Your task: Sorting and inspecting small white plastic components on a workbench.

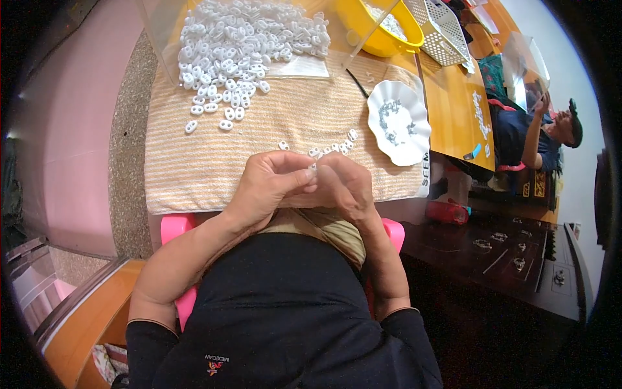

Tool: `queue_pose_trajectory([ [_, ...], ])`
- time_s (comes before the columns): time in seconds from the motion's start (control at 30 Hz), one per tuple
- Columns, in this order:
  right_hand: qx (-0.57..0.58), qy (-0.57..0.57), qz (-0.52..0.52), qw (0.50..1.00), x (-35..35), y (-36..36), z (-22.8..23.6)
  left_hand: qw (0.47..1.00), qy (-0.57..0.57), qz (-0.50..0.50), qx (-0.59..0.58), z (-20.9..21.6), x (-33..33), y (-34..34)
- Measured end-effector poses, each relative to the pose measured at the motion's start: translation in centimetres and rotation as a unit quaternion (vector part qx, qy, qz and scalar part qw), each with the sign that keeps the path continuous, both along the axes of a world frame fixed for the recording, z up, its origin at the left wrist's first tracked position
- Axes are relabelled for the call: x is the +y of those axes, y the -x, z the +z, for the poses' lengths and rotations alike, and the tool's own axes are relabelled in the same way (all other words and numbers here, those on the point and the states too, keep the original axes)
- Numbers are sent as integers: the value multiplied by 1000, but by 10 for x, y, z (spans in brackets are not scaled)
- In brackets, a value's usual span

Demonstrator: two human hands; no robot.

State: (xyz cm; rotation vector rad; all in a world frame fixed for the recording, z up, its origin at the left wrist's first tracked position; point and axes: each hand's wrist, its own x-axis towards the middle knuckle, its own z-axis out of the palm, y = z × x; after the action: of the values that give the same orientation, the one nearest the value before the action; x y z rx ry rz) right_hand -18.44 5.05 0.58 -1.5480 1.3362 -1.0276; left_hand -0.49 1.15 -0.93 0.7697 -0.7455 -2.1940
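Above my lap, at the near edge of a striped towel [194, 155], my left hand [269, 181] is closed, pinching a small white plastic piece [312, 167] between thumb and forefinger. Close against it is my right hand [350, 185], its fingers bent and smeared by motion, so whether they grip anything is unclear. Several white oval pieces [345, 146] lie in a short row just beyond my fingers, and a single one [283, 145] lies to their left. A large heap of white two-holed oval pieces [240, 45] spreads over the far part of the towel.
A white scalloped dish [420, 139] with small greyish parts stands at the right, beside a thin black stick [357, 83]. Farther back are a yellow basin [363, 42] and a white perforated basket [440, 32]. Another person [531, 133] sits at the right by a wooden table [447, 123].
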Motion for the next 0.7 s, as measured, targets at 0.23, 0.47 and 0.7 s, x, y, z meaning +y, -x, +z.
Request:
queue_pose_trajectory([
  [0.23,-33,-29,-23,999,0,-6,5,1000,-8,10,-23,3,1,0],
  [0.47,-58,-52,-31,996,1,0,2,1000,-13,4,-6,2,1,1],
  [0.7,-78,-74,-34,994,0,1,6,1000,-17,7,-8,6,-1,0],
])
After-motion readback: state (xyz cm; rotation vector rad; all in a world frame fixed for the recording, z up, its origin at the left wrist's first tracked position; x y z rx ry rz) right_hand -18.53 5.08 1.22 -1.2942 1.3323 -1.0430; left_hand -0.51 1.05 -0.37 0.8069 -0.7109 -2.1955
